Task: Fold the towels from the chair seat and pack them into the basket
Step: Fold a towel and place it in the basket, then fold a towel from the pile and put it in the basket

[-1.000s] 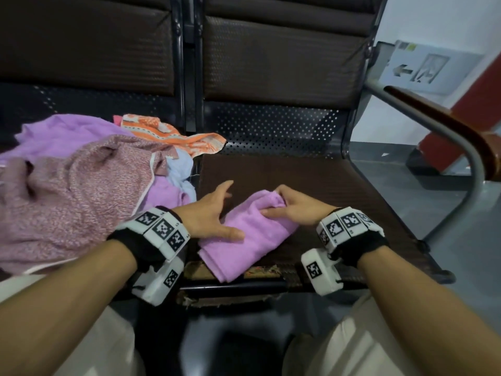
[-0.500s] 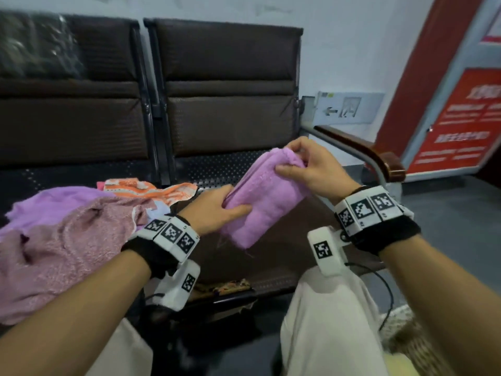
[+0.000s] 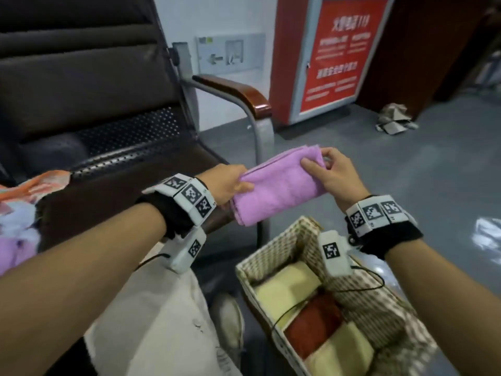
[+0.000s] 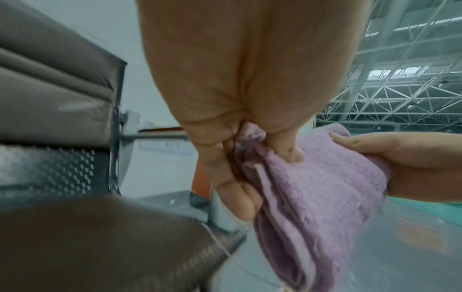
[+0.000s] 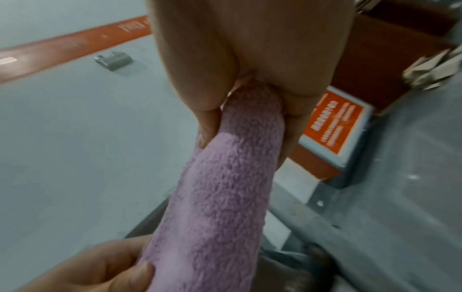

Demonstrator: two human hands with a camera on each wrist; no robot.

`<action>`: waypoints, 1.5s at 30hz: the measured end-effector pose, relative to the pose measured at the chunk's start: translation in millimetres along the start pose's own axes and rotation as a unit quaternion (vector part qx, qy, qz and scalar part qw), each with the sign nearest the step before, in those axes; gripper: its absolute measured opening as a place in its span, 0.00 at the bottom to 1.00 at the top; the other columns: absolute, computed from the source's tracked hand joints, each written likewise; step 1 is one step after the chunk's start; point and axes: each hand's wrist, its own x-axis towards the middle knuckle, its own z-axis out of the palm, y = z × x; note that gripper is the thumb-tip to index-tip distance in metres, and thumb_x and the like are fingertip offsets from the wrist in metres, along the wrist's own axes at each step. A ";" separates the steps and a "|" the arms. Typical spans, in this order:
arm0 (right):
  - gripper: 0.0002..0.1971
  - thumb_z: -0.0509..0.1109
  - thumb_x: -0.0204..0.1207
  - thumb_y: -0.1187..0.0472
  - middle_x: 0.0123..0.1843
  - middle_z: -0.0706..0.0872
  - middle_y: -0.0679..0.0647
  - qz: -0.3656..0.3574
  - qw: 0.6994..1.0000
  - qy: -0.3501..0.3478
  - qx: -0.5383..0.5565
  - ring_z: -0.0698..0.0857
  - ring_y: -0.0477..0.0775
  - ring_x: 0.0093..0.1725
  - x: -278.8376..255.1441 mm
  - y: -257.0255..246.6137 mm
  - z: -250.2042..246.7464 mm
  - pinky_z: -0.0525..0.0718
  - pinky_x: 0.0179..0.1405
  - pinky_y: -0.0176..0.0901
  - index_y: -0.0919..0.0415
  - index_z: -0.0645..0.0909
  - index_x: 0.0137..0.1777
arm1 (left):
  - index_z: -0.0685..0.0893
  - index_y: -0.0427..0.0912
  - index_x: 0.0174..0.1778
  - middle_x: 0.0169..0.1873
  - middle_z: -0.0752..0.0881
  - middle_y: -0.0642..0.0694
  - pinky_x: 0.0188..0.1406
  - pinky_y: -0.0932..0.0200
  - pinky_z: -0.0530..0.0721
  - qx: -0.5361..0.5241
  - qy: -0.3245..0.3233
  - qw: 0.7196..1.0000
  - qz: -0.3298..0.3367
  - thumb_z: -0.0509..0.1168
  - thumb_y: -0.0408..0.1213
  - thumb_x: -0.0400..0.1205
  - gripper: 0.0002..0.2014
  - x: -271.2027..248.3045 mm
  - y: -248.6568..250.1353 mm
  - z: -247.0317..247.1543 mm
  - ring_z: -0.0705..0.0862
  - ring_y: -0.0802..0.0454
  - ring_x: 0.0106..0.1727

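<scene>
Both hands [image 3: 227, 183] [image 3: 334, 173] grip towel [image 3: 279, 185] (basket [image 3: 273, 256]: head view).

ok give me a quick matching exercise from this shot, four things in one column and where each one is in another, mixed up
Things:
1. purple towel
2. red towel
3. orange patterned cloth
4. basket

Places:
A. on the chair seat
B. on the floor beside the chair
C. held in the air between the left hand and right hand
D. in the basket between two pale yellow towels

Pairs: 1-C, 2-D, 3-A, 4-B
</scene>
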 end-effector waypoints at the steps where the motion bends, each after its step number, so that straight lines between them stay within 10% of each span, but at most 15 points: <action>1: 0.13 0.76 0.73 0.63 0.45 0.86 0.57 0.023 1.000 0.001 -0.006 0.82 0.44 0.40 -7.0 19.8 -8.4 0.81 0.43 0.35 0.63 0.78 0.54 | 0.78 0.35 0.54 0.48 0.86 0.35 0.46 0.52 0.81 -0.009 -0.032 0.999 -0.004 0.64 0.44 0.82 0.14 7.9 4.0 18.7 0.86 0.38 0.48; 4: 0.15 0.75 0.74 0.65 0.48 0.84 0.60 0.092 0.995 -0.001 -0.039 0.81 0.50 0.45 -31.5 76.5 -26.3 0.80 0.48 0.41 0.65 0.76 0.57 | 0.76 0.35 0.52 0.52 0.84 0.33 0.46 0.55 0.80 0.004 -0.115 0.993 -0.006 0.67 0.37 0.80 0.11 25.8 7.7 81.3 0.85 0.39 0.52; 9: 0.14 0.69 0.78 0.70 0.48 0.82 0.62 0.152 0.979 -0.047 -0.129 0.78 0.43 0.40 -76.1 150.4 -42.9 0.77 0.42 0.23 0.76 0.74 0.60 | 0.76 0.34 0.57 0.58 0.82 0.32 0.51 0.54 0.74 0.047 -0.205 0.978 0.001 0.61 0.33 0.81 0.11 35.2 6.9 182.8 0.81 0.37 0.59; 13: 0.17 0.67 0.80 0.65 0.62 0.82 0.65 0.201 0.950 -0.115 -0.211 0.78 0.52 0.57 -104.9 198.1 -45.8 0.73 0.64 0.43 0.71 0.75 0.67 | 0.77 0.31 0.60 0.56 0.82 0.32 0.52 0.53 0.72 0.071 -0.318 0.945 0.019 0.55 0.33 0.85 0.12 27.9 5.8 250.8 0.82 0.40 0.57; 22: 0.19 0.69 0.78 0.53 0.53 0.85 0.53 0.250 0.927 -0.116 -0.255 0.82 0.52 0.53 -82.8 237.3 -4.6 0.79 0.55 0.42 0.62 0.80 0.65 | 0.75 0.34 0.68 0.66 0.80 0.36 0.61 0.54 0.76 0.133 -0.315 0.937 -0.067 0.54 0.34 0.86 0.16 33.4 -27.9 258.4 0.79 0.41 0.66; 34: 0.09 0.69 0.77 0.62 0.54 0.89 0.56 0.079 0.893 -0.237 -0.374 0.85 0.55 0.56 -22.9 121.4 65.7 0.76 0.54 0.37 0.59 0.85 0.55 | 0.85 0.49 0.58 0.58 0.87 0.47 0.62 0.58 0.78 -0.059 -0.055 0.994 -0.074 0.61 0.37 0.82 0.12 8.1 -47.6 115.9 0.83 0.49 0.61; 45: 0.08 0.69 0.78 0.59 0.53 0.89 0.51 -0.207 0.825 -0.360 -0.382 0.83 0.47 0.50 22.7 -96.1 266.9 0.71 0.46 0.33 0.55 0.86 0.55 | 0.86 0.56 0.48 0.45 0.88 0.51 0.49 0.58 0.81 -0.098 0.184 0.971 -0.120 0.65 0.41 0.80 0.07 -111.9 -143.1 -84.4 0.85 0.53 0.48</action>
